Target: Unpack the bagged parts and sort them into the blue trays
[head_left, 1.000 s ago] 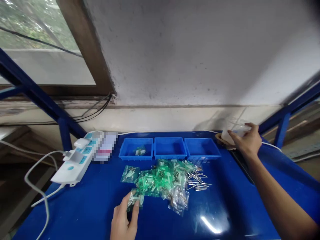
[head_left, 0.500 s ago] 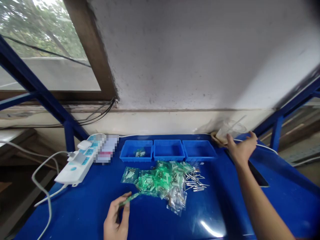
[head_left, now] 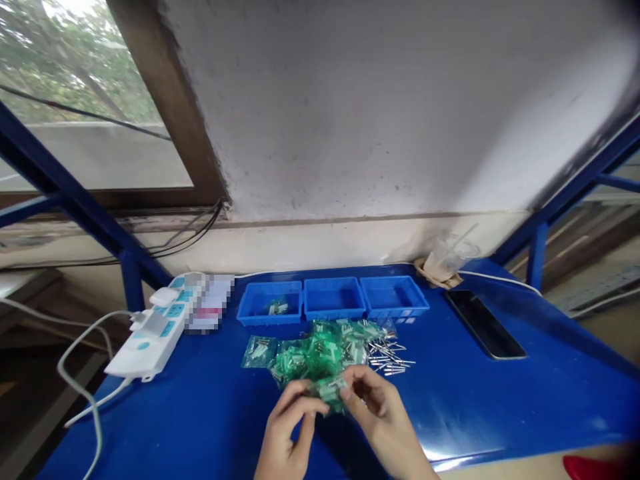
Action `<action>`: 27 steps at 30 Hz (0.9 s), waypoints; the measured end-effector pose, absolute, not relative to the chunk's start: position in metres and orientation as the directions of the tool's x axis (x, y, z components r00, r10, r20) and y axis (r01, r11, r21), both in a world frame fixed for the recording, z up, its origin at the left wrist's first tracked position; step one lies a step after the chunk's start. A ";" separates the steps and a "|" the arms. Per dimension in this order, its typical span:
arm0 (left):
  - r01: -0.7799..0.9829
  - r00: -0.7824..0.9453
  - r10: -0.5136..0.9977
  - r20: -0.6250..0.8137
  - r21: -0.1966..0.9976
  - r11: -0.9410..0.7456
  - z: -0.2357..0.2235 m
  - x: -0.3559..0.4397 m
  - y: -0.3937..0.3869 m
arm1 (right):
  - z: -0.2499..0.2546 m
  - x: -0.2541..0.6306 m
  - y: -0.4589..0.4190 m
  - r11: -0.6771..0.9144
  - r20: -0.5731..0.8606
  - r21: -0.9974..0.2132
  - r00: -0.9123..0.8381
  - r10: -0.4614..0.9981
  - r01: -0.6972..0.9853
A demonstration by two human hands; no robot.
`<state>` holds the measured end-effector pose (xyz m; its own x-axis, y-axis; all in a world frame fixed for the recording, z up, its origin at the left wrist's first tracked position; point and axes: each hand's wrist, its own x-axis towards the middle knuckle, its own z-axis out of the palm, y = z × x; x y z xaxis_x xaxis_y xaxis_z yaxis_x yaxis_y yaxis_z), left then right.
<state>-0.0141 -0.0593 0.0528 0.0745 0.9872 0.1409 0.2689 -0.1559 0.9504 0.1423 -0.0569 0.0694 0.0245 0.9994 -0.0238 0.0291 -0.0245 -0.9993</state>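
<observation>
Gently, from here, I'd hold level the small translucent green plastic packet of pale parts (head_left: 329, 387) that my left hand (head_left: 277, 437) and right hand (head_left: 393, 427) pinch between their fingers (head_left: 311, 404) above the glossy blue counter (head_left: 200, 413), near the heaped green plastic packets (head_left: 323, 347), pressing lightly.

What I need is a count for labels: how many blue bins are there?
3, in a row at the back of the table, beyond the pile: left bin, middle bin, right bin. None seems hidden.
</observation>
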 end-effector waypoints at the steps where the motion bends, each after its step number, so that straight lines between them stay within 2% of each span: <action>1: 0.279 0.071 0.992 0.104 0.953 -0.120 0.052 -0.016 -0.058 | 0.071 0.145 -0.056 0.025 0.031 -0.995 0.054 0.998 0.101; 3: 0.271 0.060 0.998 0.009 0.962 -0.025 0.050 -0.020 -0.058 | 0.071 0.146 -0.057 0.156 0.176 -0.959 0.067 0.982 0.235; 7: 0.157 0.078 0.980 -0.185 0.973 0.171 0.046 -0.029 -0.058 | 0.058 0.133 -0.062 0.447 0.446 -0.790 -0.108 0.889 0.419; 9: 0.127 0.065 0.970 -0.233 0.966 0.223 0.045 -0.031 -0.057 | 0.050 0.125 -0.065 0.516 0.499 -0.710 -0.175 0.849 0.480; 11: 0.128 0.036 0.971 -0.235 0.965 0.229 0.045 -0.033 -0.054 | 0.045 0.120 -0.066 0.504 0.504 -0.688 -0.157 0.849 0.522; 14: 0.164 -0.029 0.987 -0.159 0.973 0.162 0.043 -0.036 -0.050 | 0.042 0.117 -0.066 0.381 0.425 -0.754 -0.044 0.904 0.535; 16: 0.231 -0.035 0.999 -0.034 0.972 0.041 0.039 -0.037 -0.049 | 0.044 0.116 -0.065 0.275 0.310 -0.840 -0.001 0.951 0.469; 19: 0.387 0.053 0.979 0.199 0.899 -0.204 0.032 -0.038 -0.049 | 0.046 0.113 -0.064 0.052 0.074 -0.969 0.084 0.994 0.241; 21: 0.469 0.120 0.946 0.302 0.822 -0.323 0.028 -0.038 -0.051 | 0.045 0.111 -0.063 -0.106 -0.097 -0.992 0.126 0.987 0.067; 23: 0.495 0.190 0.916 0.354 0.771 -0.401 0.027 -0.035 -0.052 | 0.042 0.110 -0.062 -0.198 -0.202 -0.979 0.120 0.972 -0.046; 25: 0.483 0.242 0.900 0.362 0.760 -0.435 0.029 -0.033 -0.053 | 0.038 0.111 -0.063 -0.202 -0.211 -0.976 0.120 0.970 -0.079; 27: 0.467 0.253 0.913 0.319 0.787 -0.404 0.034 -0.031 -0.054 | 0.036 0.113 -0.065 -0.120 -0.121 -0.993 0.166 0.979 -0.016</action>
<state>-0.0307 -0.0536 0.0339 0.2531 0.9134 0.3188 0.4672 -0.4039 0.7865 0.1132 -0.0646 0.0355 0.1662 0.9787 -0.1206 -0.0164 -0.1196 -0.9927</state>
